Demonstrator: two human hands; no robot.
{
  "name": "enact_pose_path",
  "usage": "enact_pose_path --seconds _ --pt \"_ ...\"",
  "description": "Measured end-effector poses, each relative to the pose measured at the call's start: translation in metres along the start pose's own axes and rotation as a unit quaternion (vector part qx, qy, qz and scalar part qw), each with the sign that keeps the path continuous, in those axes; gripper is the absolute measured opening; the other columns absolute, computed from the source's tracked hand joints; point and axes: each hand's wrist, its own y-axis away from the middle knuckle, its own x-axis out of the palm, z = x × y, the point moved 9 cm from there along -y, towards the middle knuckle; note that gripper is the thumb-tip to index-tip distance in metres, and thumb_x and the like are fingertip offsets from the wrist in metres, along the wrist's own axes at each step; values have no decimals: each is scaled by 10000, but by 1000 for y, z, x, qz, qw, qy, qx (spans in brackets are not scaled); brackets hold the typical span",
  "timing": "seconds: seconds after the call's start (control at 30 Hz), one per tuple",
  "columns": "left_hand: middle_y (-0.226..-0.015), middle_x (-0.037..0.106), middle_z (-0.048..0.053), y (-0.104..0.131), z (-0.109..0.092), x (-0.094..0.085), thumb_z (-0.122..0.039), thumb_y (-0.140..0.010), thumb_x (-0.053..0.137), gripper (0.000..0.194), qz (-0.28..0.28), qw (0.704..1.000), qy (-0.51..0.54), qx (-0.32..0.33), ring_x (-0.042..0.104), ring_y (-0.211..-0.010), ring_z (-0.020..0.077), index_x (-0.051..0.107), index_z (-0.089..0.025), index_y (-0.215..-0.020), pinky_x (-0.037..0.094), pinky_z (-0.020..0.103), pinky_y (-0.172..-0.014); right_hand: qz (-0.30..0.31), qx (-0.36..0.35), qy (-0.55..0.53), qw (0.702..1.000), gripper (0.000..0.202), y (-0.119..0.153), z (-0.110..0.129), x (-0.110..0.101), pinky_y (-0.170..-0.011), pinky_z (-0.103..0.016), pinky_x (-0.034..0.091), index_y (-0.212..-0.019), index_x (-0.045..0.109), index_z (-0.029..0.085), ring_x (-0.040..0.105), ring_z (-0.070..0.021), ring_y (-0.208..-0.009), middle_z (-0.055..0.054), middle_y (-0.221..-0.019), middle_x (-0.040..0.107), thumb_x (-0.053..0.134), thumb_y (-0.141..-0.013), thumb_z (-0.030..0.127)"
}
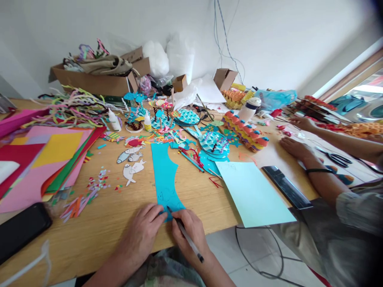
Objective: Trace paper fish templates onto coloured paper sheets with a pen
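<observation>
Table of wood (104, 239), with blue paper (164, 175) at near edge, under loosely spread left hand (143, 227) and right hand (190, 228) pinched around pen (189, 241). Seems to be at drawing step; next, probably needs steady paper and light stroke.

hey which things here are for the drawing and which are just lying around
In use:
- pen, in the right hand
- blue paper, touched by the left hand

Probably just lying about:
- black phone, far left
- white bottles
- cardboard box, back left

wooden table (98, 239) | blue paper strip (163, 167) | paper fish (128, 172) | black phone (22, 229) (left side)
</observation>
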Motion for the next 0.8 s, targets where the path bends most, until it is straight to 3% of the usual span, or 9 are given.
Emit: enact_pose_path --seconds 0.8 --pt "-949 631 59 -4 -3 -12 -5 -797 326 390 -33 999 1 8 547 -918 196 630 -194 -951 492 356 -783 -52 -2 43 998 121 4 0 -5 -603 -275 459 -808 540 197 585 -168 -644 -35 -694 630 436 -788 139"
